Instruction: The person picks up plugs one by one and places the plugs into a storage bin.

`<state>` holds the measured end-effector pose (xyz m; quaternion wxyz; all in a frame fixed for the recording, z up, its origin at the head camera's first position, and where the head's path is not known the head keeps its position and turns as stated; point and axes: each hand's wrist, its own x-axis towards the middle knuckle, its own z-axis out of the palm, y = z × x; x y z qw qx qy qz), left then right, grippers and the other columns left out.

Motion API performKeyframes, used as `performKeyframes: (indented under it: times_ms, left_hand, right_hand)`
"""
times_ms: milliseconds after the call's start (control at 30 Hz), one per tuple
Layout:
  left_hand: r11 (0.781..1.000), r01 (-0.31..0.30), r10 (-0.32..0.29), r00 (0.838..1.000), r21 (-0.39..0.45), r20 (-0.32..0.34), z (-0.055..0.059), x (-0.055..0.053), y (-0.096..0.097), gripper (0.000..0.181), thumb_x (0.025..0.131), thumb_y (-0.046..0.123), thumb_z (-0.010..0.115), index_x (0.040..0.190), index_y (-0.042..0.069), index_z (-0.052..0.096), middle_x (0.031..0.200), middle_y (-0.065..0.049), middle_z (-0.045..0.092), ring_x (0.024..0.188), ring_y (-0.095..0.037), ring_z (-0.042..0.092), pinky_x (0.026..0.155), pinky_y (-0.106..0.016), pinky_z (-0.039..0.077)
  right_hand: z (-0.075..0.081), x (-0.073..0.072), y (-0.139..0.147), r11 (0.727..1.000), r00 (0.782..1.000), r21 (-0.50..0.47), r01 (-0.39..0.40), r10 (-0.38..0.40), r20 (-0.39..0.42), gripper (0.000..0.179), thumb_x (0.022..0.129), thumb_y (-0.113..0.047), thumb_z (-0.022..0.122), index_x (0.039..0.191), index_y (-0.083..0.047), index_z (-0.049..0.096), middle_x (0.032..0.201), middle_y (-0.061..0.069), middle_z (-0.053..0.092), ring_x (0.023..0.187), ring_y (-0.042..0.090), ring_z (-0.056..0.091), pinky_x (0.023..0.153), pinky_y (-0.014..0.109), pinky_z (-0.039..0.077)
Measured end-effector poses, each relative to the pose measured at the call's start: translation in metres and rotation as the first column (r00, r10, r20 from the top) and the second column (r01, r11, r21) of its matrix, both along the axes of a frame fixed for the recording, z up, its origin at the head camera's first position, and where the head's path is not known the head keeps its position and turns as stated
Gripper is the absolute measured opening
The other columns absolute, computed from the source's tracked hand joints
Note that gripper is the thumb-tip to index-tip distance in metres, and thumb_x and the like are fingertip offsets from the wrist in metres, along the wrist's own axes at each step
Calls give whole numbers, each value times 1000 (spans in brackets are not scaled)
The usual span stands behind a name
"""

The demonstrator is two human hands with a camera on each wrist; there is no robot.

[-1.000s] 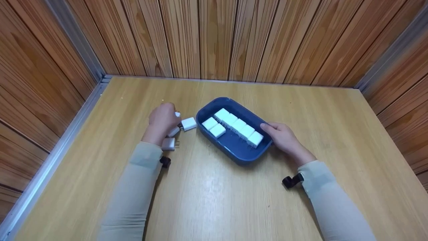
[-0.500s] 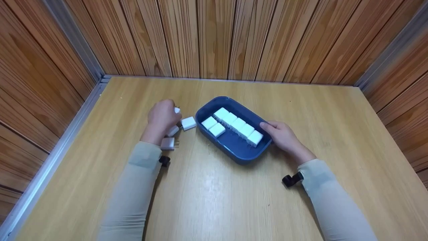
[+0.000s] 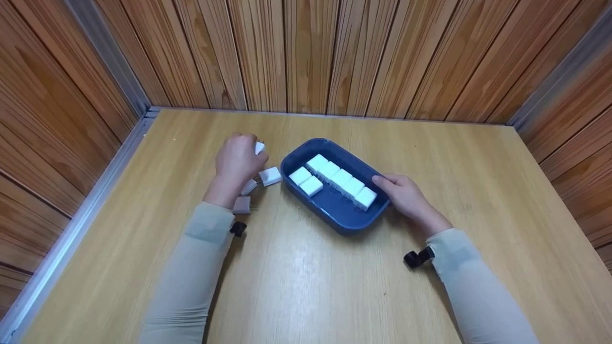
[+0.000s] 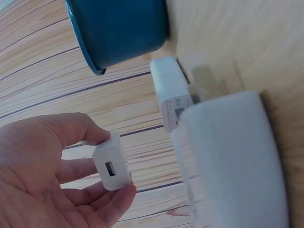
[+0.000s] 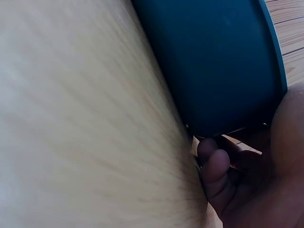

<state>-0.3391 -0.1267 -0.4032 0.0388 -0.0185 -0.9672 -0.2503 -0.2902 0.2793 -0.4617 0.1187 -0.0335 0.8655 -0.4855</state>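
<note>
Between thumb and fingertips, my left hand (image 3: 237,160) pinches a white USB charger (image 3: 259,147). In the left wrist view that charger's USB port faces the camera, and it is held off the table. Loose chargers lie near this hand: one (image 3: 270,176) touching or almost touching the tray, another (image 3: 248,187) partly hidden by the hand, and a third (image 3: 242,205) closest to the wrist. My right hand (image 3: 406,198) grips the right end of a dark blue tray (image 3: 330,204), thumb at the rim and fingers under its edge. Several white chargers (image 3: 341,178) sit inside it in two rows.
A light wood table (image 3: 306,286) lies under everything. Wood-panelled walls (image 3: 311,57) enclose it at the back and both sides, with a metal strip (image 3: 71,234) along the left edge. A black wrist camera (image 3: 418,258) sticks out from the right sleeve.
My left hand has moved up and slightly right with the charger, so more of the charger shows beside the fingers. The right hand and the tray have stayed in place.
</note>
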Motion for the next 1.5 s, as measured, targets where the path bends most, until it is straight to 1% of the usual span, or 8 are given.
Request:
performKeyframes:
  times_ms: [167,300,400,567,833,1033,1200,1500]
  left_hand:
    - [1000,-5,6,1000,2,-24,6,3,7,48,103,29,76,144,3,70,130,-19,68,110,-33,64,95,-50,60]
    - [1000,5,-3,999,31,-46,10,7,12,50,103,29,76,146,4,69,135,-19,68,112,-32,64,97,-49,60]
    - [998,26,-22,997,55,-68,11,9,16,49,104,28,75,146,3,70,136,-19,68,113,-31,65,97,-49,61]
    - [996,57,-50,993,63,-111,12,13,22,47,104,27,75,144,4,72,135,-19,70,113,-31,65,98,-49,60]
    - [995,86,-77,986,59,-146,11,17,30,46,103,28,78,143,5,73,131,-19,70,109,-32,68,93,-46,61]
    - [992,105,-95,986,71,-137,11,19,35,47,103,26,78,144,4,72,131,-18,69,109,-31,67,95,-45,61]
    - [989,140,-131,980,55,-153,10,20,39,45,103,26,78,143,5,73,129,-17,71,110,-30,68,95,-44,61]
    - [979,200,-194,966,22,-171,10,27,51,41,104,28,80,139,7,75,118,-13,71,99,-24,66,83,-39,61]
  right_hand:
    - [0,1,0,1000,1000,-2,0,0,11,65,115,-59,50,145,-5,72,105,9,70,97,26,63,83,31,50]
    - [-2,0,0,1000,1000,1,9,-9,14,64,115,-60,50,140,-6,74,98,9,67,94,28,63,82,33,50]
    - [-2,1,0,1000,1000,0,16,-16,9,63,115,-59,51,141,-6,74,108,13,71,102,30,63,89,35,50]
    - [-1,2,-2,1000,1000,-5,24,-24,8,64,115,-56,53,147,-4,71,138,17,70,122,31,59,101,38,46]
    - [-2,1,-1,1000,1000,1,19,-19,17,66,115,-59,51,146,-5,71,130,16,70,117,31,60,97,39,45]
    - [-2,0,-1,1000,1000,-8,7,-7,5,65,115,-58,52,147,-4,71,136,16,71,123,31,60,108,43,44]
    - [0,0,-1,1000,1000,-13,0,0,7,66,115,-58,51,148,-4,70,141,16,71,127,32,59,115,49,43]
    - [-2,-1,-1,1000,1000,-8,11,-11,5,63,116,-57,52,145,-5,72,123,15,71,114,31,61,93,37,47]
